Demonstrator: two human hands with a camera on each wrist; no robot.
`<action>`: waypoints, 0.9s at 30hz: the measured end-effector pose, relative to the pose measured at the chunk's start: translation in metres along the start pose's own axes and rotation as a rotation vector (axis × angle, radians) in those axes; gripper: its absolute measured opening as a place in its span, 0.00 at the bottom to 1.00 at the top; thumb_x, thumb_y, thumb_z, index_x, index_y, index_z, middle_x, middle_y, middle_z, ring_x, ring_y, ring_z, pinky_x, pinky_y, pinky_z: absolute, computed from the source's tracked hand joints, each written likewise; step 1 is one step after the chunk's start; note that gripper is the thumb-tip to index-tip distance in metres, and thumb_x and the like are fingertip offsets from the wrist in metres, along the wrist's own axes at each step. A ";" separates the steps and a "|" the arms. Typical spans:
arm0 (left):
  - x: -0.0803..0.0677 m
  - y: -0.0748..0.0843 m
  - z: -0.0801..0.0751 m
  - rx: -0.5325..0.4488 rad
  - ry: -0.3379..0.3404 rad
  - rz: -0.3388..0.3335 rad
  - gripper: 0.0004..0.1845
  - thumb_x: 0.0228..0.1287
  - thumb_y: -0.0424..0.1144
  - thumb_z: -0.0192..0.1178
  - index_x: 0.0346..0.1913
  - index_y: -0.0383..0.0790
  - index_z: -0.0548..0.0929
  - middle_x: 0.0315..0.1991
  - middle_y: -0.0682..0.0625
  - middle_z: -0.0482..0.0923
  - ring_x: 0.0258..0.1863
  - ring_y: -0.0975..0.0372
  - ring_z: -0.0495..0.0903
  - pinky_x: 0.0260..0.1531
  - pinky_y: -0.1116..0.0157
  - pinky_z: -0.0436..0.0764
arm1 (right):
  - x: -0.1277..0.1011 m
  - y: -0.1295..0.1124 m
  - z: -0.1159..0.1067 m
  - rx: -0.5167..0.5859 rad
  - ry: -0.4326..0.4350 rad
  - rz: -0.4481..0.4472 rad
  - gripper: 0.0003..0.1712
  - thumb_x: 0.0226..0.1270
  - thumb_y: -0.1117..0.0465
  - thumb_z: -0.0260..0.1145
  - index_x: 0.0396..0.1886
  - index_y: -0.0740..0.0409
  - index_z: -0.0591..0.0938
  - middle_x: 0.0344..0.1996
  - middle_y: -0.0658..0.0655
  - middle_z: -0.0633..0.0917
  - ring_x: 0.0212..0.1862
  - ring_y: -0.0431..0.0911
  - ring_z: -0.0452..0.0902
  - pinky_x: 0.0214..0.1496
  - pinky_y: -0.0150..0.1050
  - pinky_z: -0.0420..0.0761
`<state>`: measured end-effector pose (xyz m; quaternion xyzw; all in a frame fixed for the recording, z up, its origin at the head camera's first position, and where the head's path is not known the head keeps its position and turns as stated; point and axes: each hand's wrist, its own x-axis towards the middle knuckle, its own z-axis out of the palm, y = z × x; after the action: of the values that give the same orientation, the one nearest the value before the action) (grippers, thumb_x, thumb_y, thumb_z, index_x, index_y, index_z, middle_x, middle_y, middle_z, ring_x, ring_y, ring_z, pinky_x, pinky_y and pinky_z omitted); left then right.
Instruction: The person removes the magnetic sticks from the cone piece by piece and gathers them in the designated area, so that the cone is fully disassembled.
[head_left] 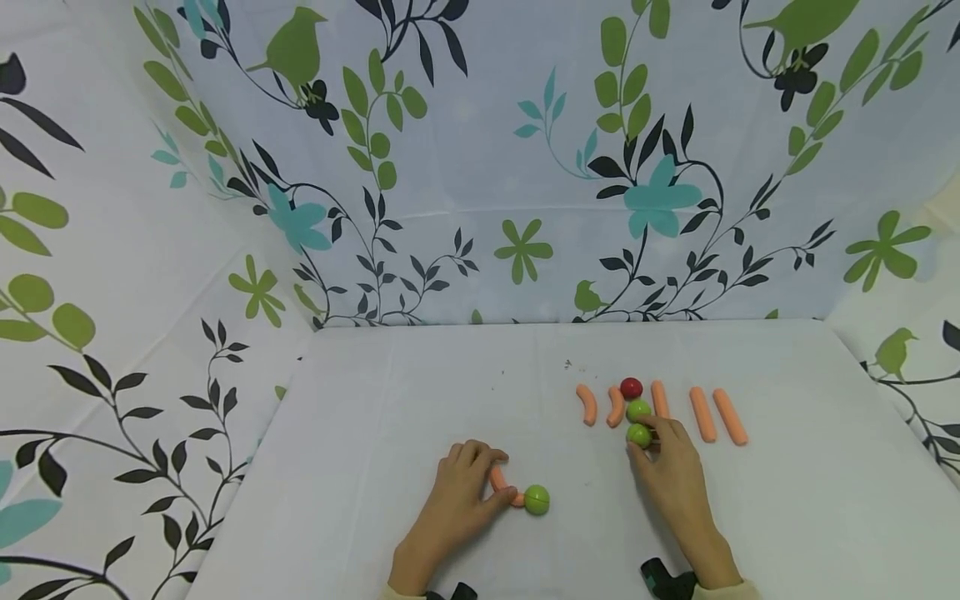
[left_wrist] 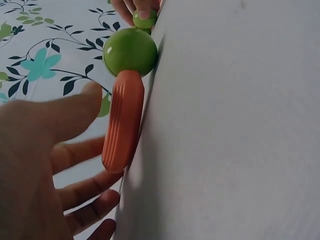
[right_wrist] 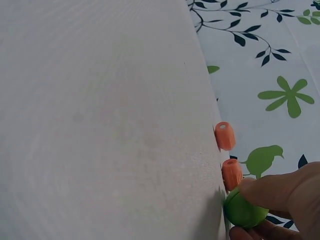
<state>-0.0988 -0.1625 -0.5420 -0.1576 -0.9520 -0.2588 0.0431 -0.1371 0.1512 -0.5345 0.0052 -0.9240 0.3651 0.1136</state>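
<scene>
My left hand (head_left: 489,477) curls its thumb and fingers around a curved orange toy sausage (head_left: 517,500) lying on the white table (head_left: 420,400). A green ball (head_left: 537,499) touches the sausage's right end. From the left wrist, the ribbed sausage (left_wrist: 123,120) sits below that ball (left_wrist: 131,51), with my thumb (left_wrist: 70,112) close beside it. My right hand (head_left: 651,447) pinches a second green ball (head_left: 637,434), seen close in the right wrist view (right_wrist: 243,210) under my thumb (right_wrist: 280,192).
Just beyond the right hand lie a third green ball (head_left: 638,409), a red ball (head_left: 631,387) and several orange sausages (head_left: 587,404) (head_left: 730,417) in a row. Two sausage ends (right_wrist: 225,136) show from the right wrist. Leaf-patterned cloth (head_left: 480,167) walls the table.
</scene>
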 end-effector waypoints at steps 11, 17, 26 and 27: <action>-0.003 0.000 -0.003 -0.032 -0.030 0.103 0.14 0.63 0.51 0.73 0.51 0.61 0.86 0.62 0.53 0.77 0.65 0.57 0.70 0.56 0.51 0.69 | -0.001 -0.003 -0.004 -0.004 -0.007 0.011 0.27 0.65 0.68 0.73 0.62 0.70 0.78 0.57 0.71 0.80 0.51 0.63 0.85 0.54 0.58 0.85; -0.003 0.000 -0.003 -0.005 -0.038 0.102 0.13 0.62 0.49 0.74 0.48 0.61 0.87 0.63 0.55 0.77 0.66 0.58 0.69 0.57 0.51 0.69 | -0.002 -0.005 -0.007 -0.015 0.005 -0.006 0.25 0.65 0.68 0.73 0.61 0.70 0.79 0.56 0.72 0.81 0.51 0.63 0.85 0.53 0.59 0.85; -0.003 0.001 -0.005 0.009 -0.061 0.102 0.10 0.61 0.48 0.75 0.45 0.63 0.87 0.63 0.55 0.77 0.66 0.57 0.69 0.58 0.50 0.70 | -0.002 -0.009 -0.013 -0.031 -0.015 0.014 0.24 0.67 0.66 0.73 0.61 0.69 0.79 0.56 0.70 0.81 0.52 0.62 0.85 0.54 0.58 0.85; -0.002 0.002 -0.005 0.012 -0.059 0.105 0.10 0.61 0.48 0.75 0.44 0.63 0.87 0.63 0.55 0.77 0.66 0.57 0.70 0.58 0.50 0.70 | -0.002 -0.009 -0.013 -0.029 -0.014 0.007 0.24 0.67 0.66 0.73 0.61 0.68 0.80 0.56 0.70 0.81 0.51 0.62 0.85 0.54 0.58 0.85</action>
<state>-0.0961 -0.1644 -0.5373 -0.2147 -0.9448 -0.2455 0.0296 -0.1320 0.1536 -0.5192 0.0030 -0.9301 0.3518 0.1058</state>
